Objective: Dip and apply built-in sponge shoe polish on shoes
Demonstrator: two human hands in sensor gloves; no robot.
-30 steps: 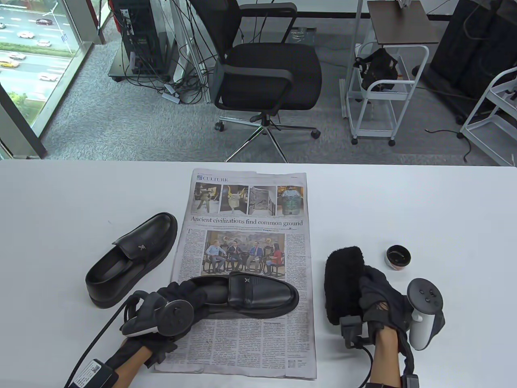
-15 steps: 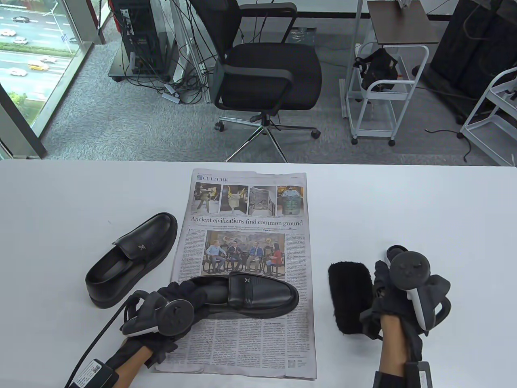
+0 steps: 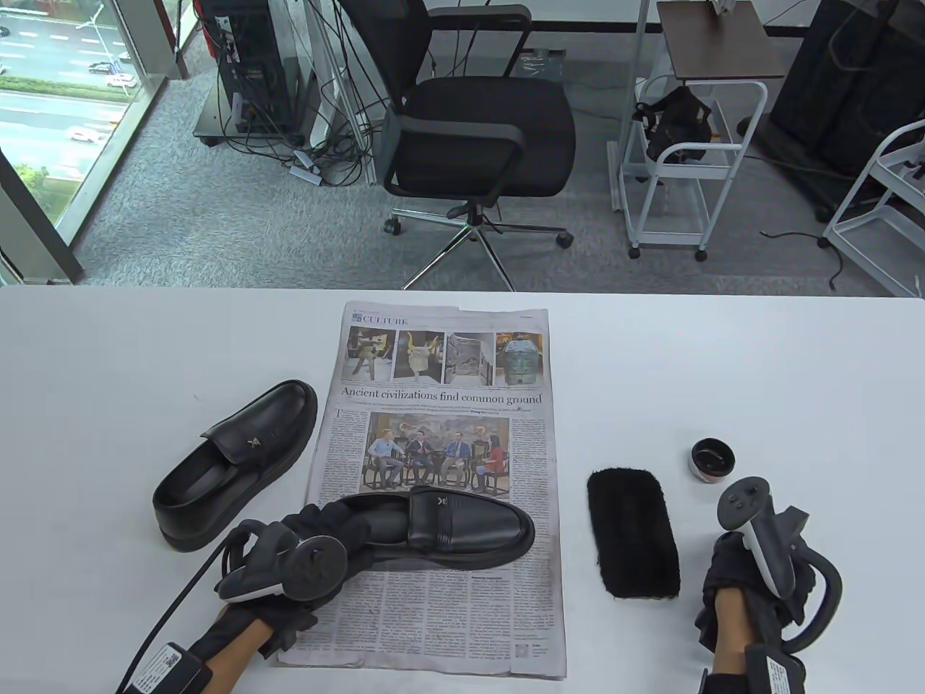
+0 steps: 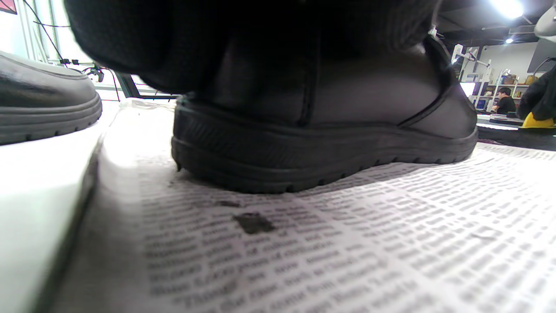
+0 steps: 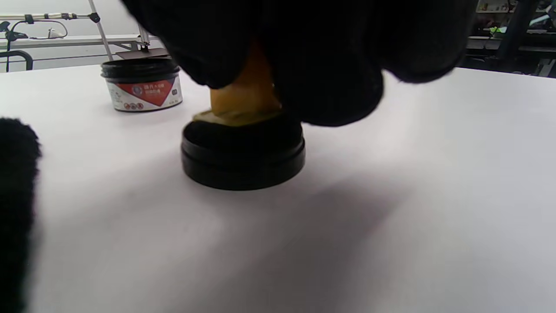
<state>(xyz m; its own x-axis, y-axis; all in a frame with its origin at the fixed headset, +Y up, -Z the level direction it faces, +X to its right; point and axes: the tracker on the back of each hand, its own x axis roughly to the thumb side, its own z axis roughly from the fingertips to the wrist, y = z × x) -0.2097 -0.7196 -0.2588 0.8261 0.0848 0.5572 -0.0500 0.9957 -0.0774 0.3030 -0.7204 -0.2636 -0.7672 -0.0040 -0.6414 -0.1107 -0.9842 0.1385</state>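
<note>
A black loafer point(image 3: 462, 531) stands on the newspaper point(image 3: 441, 434). My left hand point(image 3: 336, 519) grips its heel end with the fingers inside the opening; the left wrist view shows the glove over the heel point(image 4: 325, 130). A second loafer point(image 3: 238, 463) lies on the table to the left. The open polish jar point(image 3: 712, 460) stands at the right. My right hand point(image 3: 730, 575) is in front of it. In the right wrist view its fingers point(image 5: 330, 78) pinch the yellow sponge point(image 5: 241, 102) on the black lid point(image 5: 242, 156), which rests on the table. The hand hides the lid in the table view.
A black fluffy brush point(image 3: 634, 533) lies between the newspaper and my right hand, and shows at the left edge of the right wrist view point(image 5: 15, 195). The jar point(image 5: 143, 84) stands behind the lid. An office chair point(image 3: 477, 137) is beyond the table's far edge.
My right hand laid the fluffy brush down on the table, let it go and moved right and nearer onto the sponge lid. The left hand and both shoes have not moved.
</note>
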